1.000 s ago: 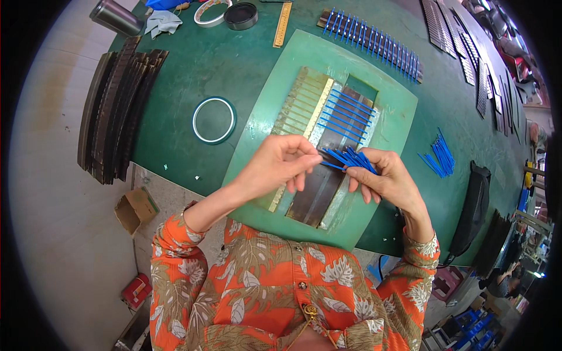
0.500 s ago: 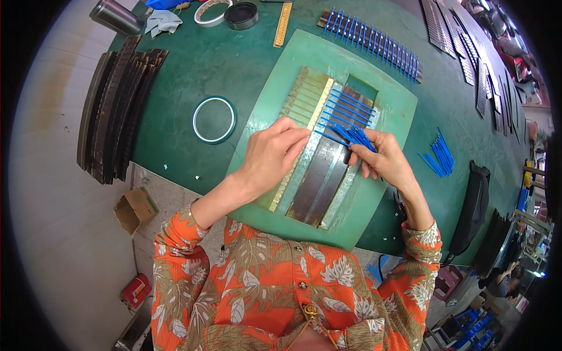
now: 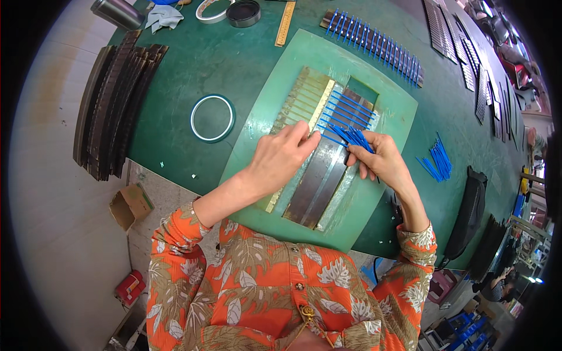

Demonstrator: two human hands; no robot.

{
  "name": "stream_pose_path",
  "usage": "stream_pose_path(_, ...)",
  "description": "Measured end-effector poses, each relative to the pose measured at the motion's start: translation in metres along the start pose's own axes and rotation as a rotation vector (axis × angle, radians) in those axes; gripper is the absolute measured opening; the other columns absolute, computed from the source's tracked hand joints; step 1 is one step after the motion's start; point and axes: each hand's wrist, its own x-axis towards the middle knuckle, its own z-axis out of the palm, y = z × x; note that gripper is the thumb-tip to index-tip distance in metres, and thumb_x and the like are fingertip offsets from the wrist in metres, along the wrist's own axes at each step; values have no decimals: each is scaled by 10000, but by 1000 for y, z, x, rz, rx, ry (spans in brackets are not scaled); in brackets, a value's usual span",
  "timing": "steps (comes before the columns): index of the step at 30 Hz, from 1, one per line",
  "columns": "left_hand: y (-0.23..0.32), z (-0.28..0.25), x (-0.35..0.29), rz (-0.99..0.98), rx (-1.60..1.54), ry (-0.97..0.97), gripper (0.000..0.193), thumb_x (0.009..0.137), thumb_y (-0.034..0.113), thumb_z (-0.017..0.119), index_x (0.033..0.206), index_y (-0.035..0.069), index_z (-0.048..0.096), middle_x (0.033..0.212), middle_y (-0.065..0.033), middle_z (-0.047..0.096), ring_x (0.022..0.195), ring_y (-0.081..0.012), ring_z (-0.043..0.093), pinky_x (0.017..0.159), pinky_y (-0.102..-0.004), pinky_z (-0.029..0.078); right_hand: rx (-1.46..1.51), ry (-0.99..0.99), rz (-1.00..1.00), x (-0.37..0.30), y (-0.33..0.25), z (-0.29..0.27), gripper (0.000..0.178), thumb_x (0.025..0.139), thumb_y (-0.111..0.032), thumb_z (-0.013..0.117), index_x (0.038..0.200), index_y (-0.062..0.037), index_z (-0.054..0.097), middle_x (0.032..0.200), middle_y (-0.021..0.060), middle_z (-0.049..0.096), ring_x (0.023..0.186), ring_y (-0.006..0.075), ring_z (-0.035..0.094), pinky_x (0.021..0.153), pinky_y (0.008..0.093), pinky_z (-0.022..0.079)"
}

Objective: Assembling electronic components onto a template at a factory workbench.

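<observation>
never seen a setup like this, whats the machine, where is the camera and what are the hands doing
There is no machine here: a head-worn camera looks down, its wide lens bending straight edges. The bare right hand holds a bundle of blue sticks. The bare left hand is at the end of one stick; whether it pinches it is unclear. Beneath is a pale green board with a dark strip, crossed by a row of sticks. The dark green table also bears a ring and a ruler.
</observation>
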Motion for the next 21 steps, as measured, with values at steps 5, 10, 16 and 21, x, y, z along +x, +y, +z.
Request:
stream_pose_path(5, -3, 0, -1, 34, 24, -62, 314, 785, 51, 592, 1098, 28, 583, 844, -93, 522, 745, -220, 598, 519, -323, 478, -42, 93, 10, -19, -3, -14, 143, 906, -132, 570, 820, -21, 591, 672, 22, 637, 447, 47, 516, 359, 189, 361)
stream_pose_path(10, 10, -8, 7, -104, -428, 11, 214, 849, 46, 600, 1063, 35, 598, 810, -52, 546, 623, -146, 587, 488, -283, 466, -34, 59, 35, -42, -6, -7, 139, 903, -133, 585, 819, -23, 599, 665, 23, 634, 444, 44, 517, 358, 181, 356)
stream_pose_path(16, 12, -26, 0, -657, -1215, -335, 111, 909, 133, 585, 929, 25, 575, 735, -25, 579, 562, -75, 571, 448, -207, 449, 108, -117, 0, -40, -13, 11, 130, 899, -127, 599, 820, -23, 600, 670, 30, 639, 441, 45, 519, 360, 182, 362)
stream_pose_path(21, -1, -25, -9, -739, -1136, -318, 120, 902, 134, 596, 915, 15, 584, 695, -11, 574, 556, -61, 566, 459, -202, 457, 135, -141, -29, -28, -5, 14, 125, 903, -121, 587, 831, -19, 595, 676, 36, 644, 440, 49, 520, 363, 188, 370)
